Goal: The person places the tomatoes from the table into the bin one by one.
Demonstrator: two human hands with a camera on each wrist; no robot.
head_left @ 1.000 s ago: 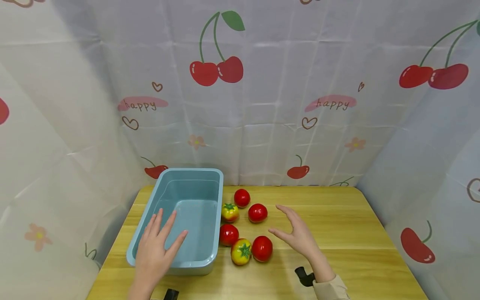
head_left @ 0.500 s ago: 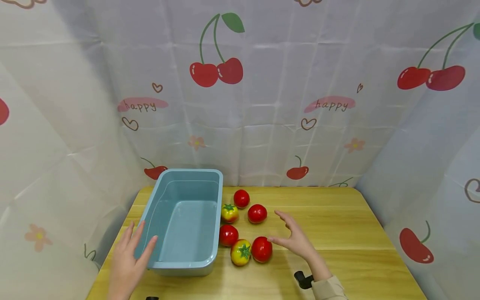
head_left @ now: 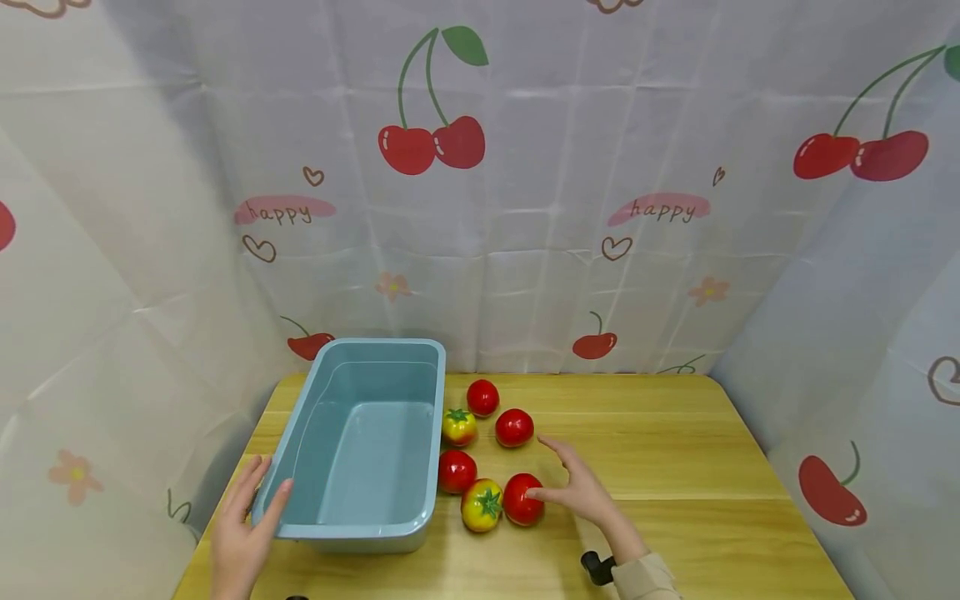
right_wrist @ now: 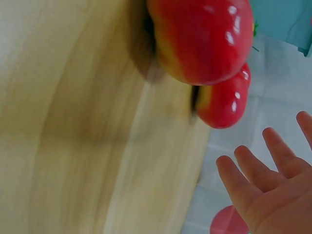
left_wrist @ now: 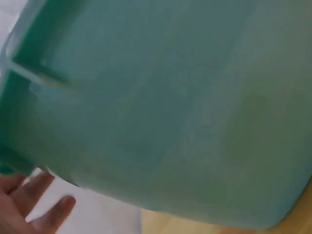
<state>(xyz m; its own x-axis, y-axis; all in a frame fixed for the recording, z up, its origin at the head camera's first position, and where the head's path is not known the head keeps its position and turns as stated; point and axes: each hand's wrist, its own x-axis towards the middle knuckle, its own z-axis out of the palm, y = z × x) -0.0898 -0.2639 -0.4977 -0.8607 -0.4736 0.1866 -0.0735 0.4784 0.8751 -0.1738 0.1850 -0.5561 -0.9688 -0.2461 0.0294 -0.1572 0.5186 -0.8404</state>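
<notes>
A light blue plastic bin [head_left: 378,462] stands on the left of the table. My left hand [head_left: 243,533] is at its near-left corner, the thumb over the rim and the straight fingers outside; contact is unclear. In the left wrist view the bin's wall [left_wrist: 170,112] nearly fills the picture, with the hand [left_wrist: 34,204] at lower left. Right of the bin lie several glossy tomatoes. My right hand [head_left: 585,492] hovers beside the nearest red tomato [head_left: 521,503], thumb and fingers spread. In the right wrist view a gap shows between that hand [right_wrist: 273,190] and the tomatoes.
Next to the nearest red tomato is a yellow-red one [head_left: 480,507] with a green calyx. Another yellow-red tomato [head_left: 458,427] touches or nearly touches the bin's right side. A cherry-printed curtain [head_left: 525,250] encloses the wooden table [head_left: 675,458] at the back and sides.
My left hand has moved left and down from over the bin to its near-left corner. The right hand has shifted slightly toward the near red tomato. The tomatoes have stayed put.
</notes>
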